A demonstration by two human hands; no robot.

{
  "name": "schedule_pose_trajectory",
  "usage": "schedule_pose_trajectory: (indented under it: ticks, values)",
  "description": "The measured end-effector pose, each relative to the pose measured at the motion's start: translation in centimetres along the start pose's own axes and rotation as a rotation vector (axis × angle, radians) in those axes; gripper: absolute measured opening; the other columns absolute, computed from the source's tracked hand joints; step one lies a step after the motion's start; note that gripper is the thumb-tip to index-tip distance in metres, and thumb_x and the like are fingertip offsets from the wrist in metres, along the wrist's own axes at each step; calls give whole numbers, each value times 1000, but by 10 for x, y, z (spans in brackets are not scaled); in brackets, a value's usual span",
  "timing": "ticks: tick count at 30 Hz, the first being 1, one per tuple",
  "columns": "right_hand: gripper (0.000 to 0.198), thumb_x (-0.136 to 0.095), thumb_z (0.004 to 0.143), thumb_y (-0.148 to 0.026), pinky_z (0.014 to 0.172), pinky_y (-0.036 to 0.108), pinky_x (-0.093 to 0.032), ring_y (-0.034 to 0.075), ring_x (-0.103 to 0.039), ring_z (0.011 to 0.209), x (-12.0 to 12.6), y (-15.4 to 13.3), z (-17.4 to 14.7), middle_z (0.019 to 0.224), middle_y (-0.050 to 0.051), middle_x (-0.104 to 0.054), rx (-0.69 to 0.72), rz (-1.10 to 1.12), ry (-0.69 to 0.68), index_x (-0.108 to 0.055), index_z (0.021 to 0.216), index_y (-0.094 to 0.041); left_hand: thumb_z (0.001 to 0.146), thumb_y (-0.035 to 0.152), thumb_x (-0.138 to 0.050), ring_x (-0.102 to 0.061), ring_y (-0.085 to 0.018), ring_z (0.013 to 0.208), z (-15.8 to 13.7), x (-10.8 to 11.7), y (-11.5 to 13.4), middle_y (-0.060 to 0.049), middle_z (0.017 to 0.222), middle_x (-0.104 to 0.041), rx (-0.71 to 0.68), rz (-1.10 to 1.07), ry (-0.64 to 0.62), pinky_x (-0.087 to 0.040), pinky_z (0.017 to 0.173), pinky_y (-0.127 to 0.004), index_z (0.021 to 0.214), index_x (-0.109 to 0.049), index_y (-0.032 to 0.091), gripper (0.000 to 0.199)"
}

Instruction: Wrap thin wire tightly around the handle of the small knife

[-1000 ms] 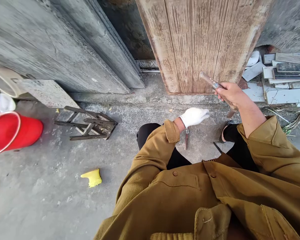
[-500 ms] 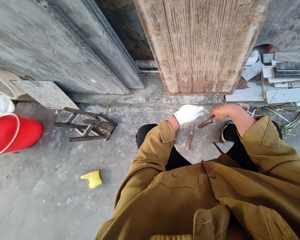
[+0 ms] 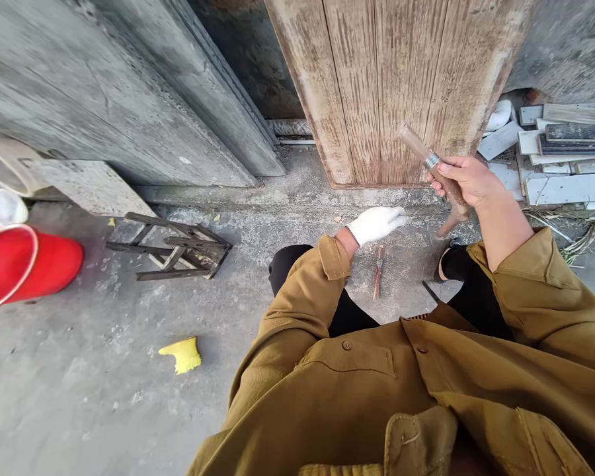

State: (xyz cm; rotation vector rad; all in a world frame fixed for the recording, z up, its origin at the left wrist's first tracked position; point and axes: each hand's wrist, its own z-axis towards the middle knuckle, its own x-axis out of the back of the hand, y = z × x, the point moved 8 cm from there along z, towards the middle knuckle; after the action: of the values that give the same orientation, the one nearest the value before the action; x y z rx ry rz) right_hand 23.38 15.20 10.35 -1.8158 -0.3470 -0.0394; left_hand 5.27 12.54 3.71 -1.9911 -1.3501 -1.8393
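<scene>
My left hand (image 3: pixel 375 225) wears a white knitted glove and is closed, its fingers pressed together over the concrete; whatever they hold is hidden. Just below the glove shows a slim red-brown tool (image 3: pixel 378 272) with a metal band round its middle. I cannot tell whether the glove touches it. My bare right hand (image 3: pixel 469 180) is wrapped round a thick brown stick-shaped tool (image 3: pixel 416 142), raised and tilted in front of the wooden door panel. This tool has a shiny band and a pale upper end. Motion blurs it, so its exact kind is unclear.
A grooved wooden panel (image 3: pixel 377 86) leans ahead, with grey boards (image 3: pixel 129 99) to its left. Stacked tiles and strips (image 3: pixel 570 149) lie at right. On the left are a red bucket (image 3: pixel 54 264), a wooden stool (image 3: pixel 178 248) lying on its side and a yellow piece (image 3: pixel 182 355).
My right hand has lifted the brown tool up and away from the left glove, and its upper end now points toward the panel. The banded tool below the glove has tilted slightly.
</scene>
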Motion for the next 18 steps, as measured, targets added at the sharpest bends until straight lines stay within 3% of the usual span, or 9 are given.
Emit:
schedule_pose_trajectory:
  ticks: [2,4,8,11,13,15,18]
  values:
    - [32,-61,105,-47,69,32,-56,20,-65,83,-9,10,9,106,13,-74,-31,10,61,-68,115,-17,118,44,-43,-77,-25,98,0,-10,11,-7,109,-81,-17,90,-58,-52,82,-32,130,-74,20,41]
    - [28,-58,106,-39,73,32,-56,21,-68,86,-19,21,17,112,15,-75,-86,-119,61,-68,118,-16,118,47,-43,-77,-25,97,-2,-18,20,-8,110,-82,-48,155,-115,-50,78,-31,131,-73,22,42]
    - [32,-60,105,-33,89,37,-53,30,-71,106,-26,30,25,122,19,-77,-150,-759,12,-72,127,-13,118,47,-41,-78,-23,99,-7,-18,31,-6,114,-82,-101,200,-116,-49,77,-30,130,-73,24,41]
    - [40,-57,107,-35,94,38,-49,35,-69,120,-31,32,22,133,24,-75,-185,-1145,-97,-73,135,-11,119,48,-40,-78,-23,97,-9,-15,33,-6,111,-83,-115,231,-93,-48,74,-31,128,-74,24,42]
    - [40,-57,107,-33,89,36,-47,33,-70,117,-39,39,18,133,24,-75,-222,-1266,-250,-74,135,-10,119,48,-41,-78,-24,95,-10,-15,34,-6,108,-82,-130,251,-83,-46,71,-32,126,-75,24,42]
    - [37,-61,105,-30,80,35,-45,30,-72,105,-50,54,9,121,22,-79,-289,-1304,-504,-78,130,-10,119,47,-43,-78,-24,95,-10,-12,33,-6,107,-82,-142,258,-54,-45,71,-32,126,-75,23,41]
    - [38,-68,98,-30,70,32,-42,23,-70,84,-68,76,-11,96,13,-80,-346,-1159,-902,-82,129,-13,118,43,-45,-78,-24,96,-11,0,24,-6,108,-82,-123,229,23,-46,76,-32,125,-75,22,37]
